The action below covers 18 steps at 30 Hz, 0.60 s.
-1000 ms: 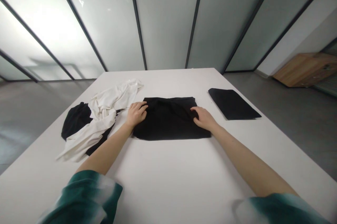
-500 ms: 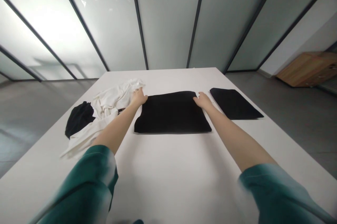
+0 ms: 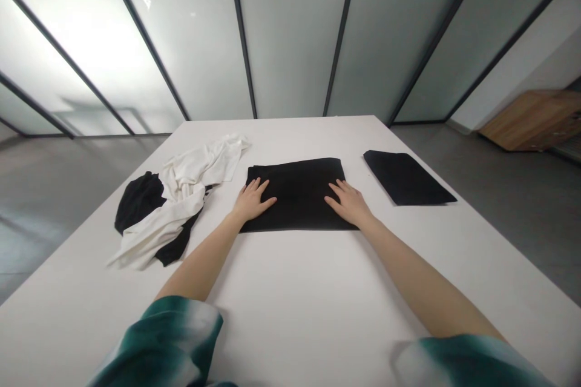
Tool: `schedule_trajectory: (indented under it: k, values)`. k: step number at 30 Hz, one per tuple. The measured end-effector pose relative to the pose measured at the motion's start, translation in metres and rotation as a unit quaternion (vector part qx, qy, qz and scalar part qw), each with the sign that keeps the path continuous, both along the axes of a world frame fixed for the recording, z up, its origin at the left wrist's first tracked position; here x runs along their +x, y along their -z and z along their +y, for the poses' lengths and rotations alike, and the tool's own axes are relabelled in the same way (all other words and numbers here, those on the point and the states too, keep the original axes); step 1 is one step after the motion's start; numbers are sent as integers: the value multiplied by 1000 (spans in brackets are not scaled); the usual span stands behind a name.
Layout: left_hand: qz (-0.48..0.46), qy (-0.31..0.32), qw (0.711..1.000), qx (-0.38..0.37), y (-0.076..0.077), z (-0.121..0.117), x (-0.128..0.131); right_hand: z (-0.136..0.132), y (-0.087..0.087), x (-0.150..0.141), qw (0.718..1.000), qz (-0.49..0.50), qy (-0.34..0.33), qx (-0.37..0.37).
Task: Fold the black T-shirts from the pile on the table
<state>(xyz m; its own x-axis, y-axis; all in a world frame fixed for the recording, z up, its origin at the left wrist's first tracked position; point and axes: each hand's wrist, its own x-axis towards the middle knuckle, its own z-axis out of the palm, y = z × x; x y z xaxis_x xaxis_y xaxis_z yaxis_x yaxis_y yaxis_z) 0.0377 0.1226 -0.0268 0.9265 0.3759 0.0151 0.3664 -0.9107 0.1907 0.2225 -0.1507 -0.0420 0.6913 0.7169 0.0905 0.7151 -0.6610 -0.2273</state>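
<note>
A folded black garment [image 3: 297, 196], its exact kind not clear, lies flat in a rectangle on the white table [image 3: 308, 290]. My left hand [image 3: 253, 200] rests palm down on its left side, with the fingers spread. On the right side of the same cloth lies my right hand [image 3: 348, 201], also flat with the fingers apart. Neither hand grips anything.
To the left lies a loose heap with a white garment [image 3: 200, 163] and black cloth [image 3: 140, 200]. A second folded black cloth [image 3: 406, 178] lies near the table's right edge. Frosted glass panels [image 3: 290, 36] stand behind, and a wooden cabinet [image 3: 531, 120] at the right.
Both hands have come nearer to me, from the far corners of the black garment onto its top. Their fingers have let go of the edges and spread flat.
</note>
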Motion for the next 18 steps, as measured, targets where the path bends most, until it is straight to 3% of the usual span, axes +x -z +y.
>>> schedule_trajectory:
  k: [5, 13, 15, 18]
  values:
    - [-51, 11, 999, -12, 8, 9, 0, -3, 4, 6, 998, -1, -17, 54]
    - [-100, 11, 994, -43, 14, 12, 3, -2, 4, 5, 998, 2, -15, 58]
    - [-148, -20, 987, -59, 13, 17, 3, -2, 4, 5, 998, 2, -15, 56]
    - [-201, -120, 968, -86, 9, 28, 1, -2, 4, 5, 998, 3, -15, 56]
